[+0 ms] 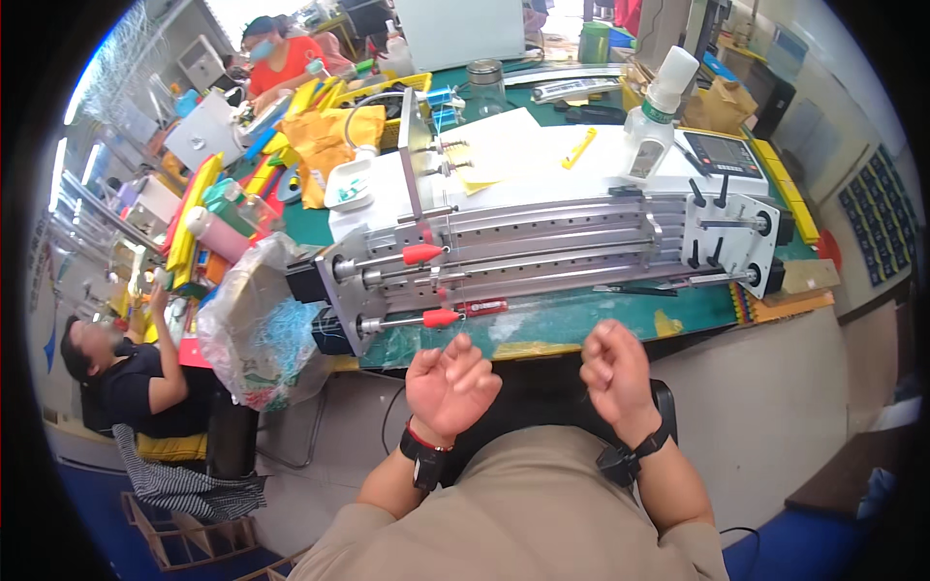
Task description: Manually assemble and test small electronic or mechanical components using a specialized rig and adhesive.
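My left hand [450, 387] is raised at the table's front edge, its fingers curled in toward the thumb. Just beyond its fingertips is the lower red cone-shaped tip [442, 319] on a metal rod; a second red tip [422, 254] sits above it. Both belong to a metal winding-type machine [542, 247] with rails and end plates. Fine thread hangs near the tips. My right hand [618, 373] is held apart to the right, in front of the table, its fingers also bent inward. Whatever either hand may hold is too small to make out.
A plastic bag with blue thread waste [281, 334] hangs at the left edge. Behind the machine stand a white bottle [651, 121] and a digital scale [717, 155]. A red battery-like cylinder [482, 307] and black tweezers [635, 290] lie in front. Two people sit at left.
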